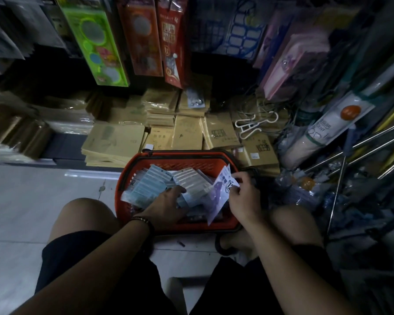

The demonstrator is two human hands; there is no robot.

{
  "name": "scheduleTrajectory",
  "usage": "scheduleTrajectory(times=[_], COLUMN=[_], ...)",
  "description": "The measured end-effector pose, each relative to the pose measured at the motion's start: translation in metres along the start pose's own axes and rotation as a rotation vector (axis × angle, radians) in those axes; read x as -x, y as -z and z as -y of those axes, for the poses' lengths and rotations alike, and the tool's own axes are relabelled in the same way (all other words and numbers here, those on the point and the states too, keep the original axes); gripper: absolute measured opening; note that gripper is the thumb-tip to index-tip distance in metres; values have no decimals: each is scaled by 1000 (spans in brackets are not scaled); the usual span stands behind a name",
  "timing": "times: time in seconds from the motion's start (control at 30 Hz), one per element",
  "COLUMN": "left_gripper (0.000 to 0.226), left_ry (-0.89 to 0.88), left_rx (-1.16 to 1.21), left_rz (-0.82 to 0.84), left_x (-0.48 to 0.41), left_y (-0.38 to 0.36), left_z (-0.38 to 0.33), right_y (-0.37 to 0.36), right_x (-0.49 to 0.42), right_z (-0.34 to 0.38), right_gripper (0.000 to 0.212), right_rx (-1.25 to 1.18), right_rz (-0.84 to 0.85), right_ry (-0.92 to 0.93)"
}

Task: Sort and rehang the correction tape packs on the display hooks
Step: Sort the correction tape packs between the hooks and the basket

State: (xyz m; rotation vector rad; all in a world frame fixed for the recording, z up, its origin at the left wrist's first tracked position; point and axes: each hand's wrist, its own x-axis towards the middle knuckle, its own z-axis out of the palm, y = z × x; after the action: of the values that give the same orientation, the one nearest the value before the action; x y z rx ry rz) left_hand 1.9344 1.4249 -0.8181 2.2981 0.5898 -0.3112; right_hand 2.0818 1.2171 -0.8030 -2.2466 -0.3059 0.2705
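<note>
The right hand [243, 196] pinches a purple-and-white correction tape pack [218, 196] over the right edge of the orange basket [127, 173]. Its label shows a bold black "1", and the rest is covered. The left hand [166, 205] lies on the blue packs [150, 185] inside; whether it grips them is unclear. The basket stands on a pale tiled floor [32, 201] before stacked kraft notebooks [187, 133], one marked 田字本.

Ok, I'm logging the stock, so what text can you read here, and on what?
"1", the rest cut off by fingers: pack in the right hand.
"田字本": tan notebook.
"MINI", likely: white pack at right.
Too blurred: red hanging pack, basket packs.
</note>
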Motion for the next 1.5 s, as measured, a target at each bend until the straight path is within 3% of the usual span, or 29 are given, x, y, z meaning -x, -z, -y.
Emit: scheduleTrajectory(times=[0.13, 0.23, 0.33, 0.4, 0.5, 0.67, 0.93, 1.13, 1.23, 1.37, 1.5], left_gripper=[98, 82, 52, 44, 41, 35, 27, 48, 63, 47, 42], left_ry=[-48, -46, -25, -16, 38, 104, 173, 181, 179, 143, 121], left_rx=[154, 516, 543, 663, 794, 745, 673, 808, 771, 958, 1172], left_rz=[4, 42, 73, 113, 20, -110, -73, -96, -147, -242, -219], left_x=[-3, 2, -1, -8, -19, -32, -47, -45, -39, -27, -9], left_y=[16, 26, 29, 26, 22, 24, 25, 30, 31, 26, 24], left_z=[-8, -2, 5, 5, 7, 15, 16, 2, 0, -5, -12], right_y=[-1, -19, -33, -38, -43, -39, -56, -47, -42, -34, -24], right_x=[-8, -10, -10, -19, -49, -82, -77, -76, -63, -39, -14], right_z=[3, 5, 8, 9, 11, -9, -31, -2, 10, 27, 50], right_gripper=[57, 48, 38, 20, 16, 43, 26, 19, 15, 19, 23], right_rx=[-361, -495, -486, -366, -25, 585, 725, 557, 299, -227, -326], right_rz=[84, 235, 337, 270, 212, 269, 299, 80, -53, 7, 82], right_ry=[24, -12, 18, 44, 6, -270, -320, -270, -181, -44, 101])
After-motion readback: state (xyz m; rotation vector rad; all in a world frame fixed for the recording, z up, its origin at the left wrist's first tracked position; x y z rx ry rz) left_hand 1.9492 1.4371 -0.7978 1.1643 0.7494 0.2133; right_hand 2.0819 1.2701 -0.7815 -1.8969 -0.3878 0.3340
